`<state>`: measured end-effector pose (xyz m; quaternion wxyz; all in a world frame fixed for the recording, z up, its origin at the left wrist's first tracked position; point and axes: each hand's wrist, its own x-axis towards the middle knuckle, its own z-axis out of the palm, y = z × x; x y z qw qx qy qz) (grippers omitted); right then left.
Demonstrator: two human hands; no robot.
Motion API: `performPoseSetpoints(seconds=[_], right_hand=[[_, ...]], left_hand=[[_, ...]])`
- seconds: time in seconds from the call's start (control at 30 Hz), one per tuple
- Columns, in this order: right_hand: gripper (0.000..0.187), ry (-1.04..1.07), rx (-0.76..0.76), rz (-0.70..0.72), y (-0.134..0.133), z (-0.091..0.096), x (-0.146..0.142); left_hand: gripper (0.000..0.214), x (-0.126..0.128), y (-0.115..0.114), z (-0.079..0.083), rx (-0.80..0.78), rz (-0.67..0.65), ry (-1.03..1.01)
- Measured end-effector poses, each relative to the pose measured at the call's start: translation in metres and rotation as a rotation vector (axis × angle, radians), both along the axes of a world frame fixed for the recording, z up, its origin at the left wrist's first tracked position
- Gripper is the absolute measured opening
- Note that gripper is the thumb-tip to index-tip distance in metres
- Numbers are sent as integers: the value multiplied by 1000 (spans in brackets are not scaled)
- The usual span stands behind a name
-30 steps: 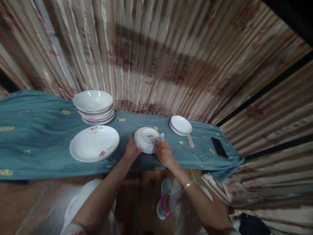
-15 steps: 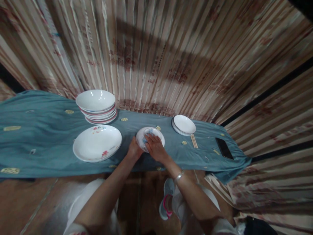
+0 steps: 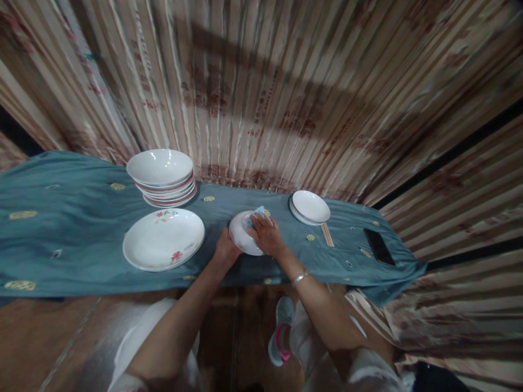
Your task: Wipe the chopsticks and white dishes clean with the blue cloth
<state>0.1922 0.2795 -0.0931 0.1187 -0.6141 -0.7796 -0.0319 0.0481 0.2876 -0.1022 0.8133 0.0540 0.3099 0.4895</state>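
My left hand (image 3: 227, 247) is closed on the left edge of a small white bowl (image 3: 241, 237), which it holds over the near part of the table. In my right hand (image 3: 266, 234) is a light blue and white cloth (image 3: 260, 210), pressed against the bowl's upper right side. Part of the cloth pokes out beyond the fingers. The fingers cover much of the bowl's right side.
A large floral plate (image 3: 161, 242) lies to the left, before a stack of white bowls and plates (image 3: 161, 169). Small white dishes (image 3: 311, 207), wooden chopsticks (image 3: 327, 235) and a black phone (image 3: 379, 246) lie rightward on the green tablecloth (image 3: 81, 228). A patterned curtain (image 3: 253, 98) hangs behind.
The bowl has turned and tilted between my hands, showing more of a rounded white side. My right hand has slid slightly right with the cloth, which now sticks up past the fingers.
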Motion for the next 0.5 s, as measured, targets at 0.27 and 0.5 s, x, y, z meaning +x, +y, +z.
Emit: performPoseSetpoints(seconds=[0.27, 0.5], right_hand=[[46, 23, -18, -69, -25, 3, 17], [47, 112, 1, -79, -56, -4, 20]], left_hand=[[51, 0, -7, 13, -81, 35, 42], [52, 1, -8, 13, -42, 28, 52]])
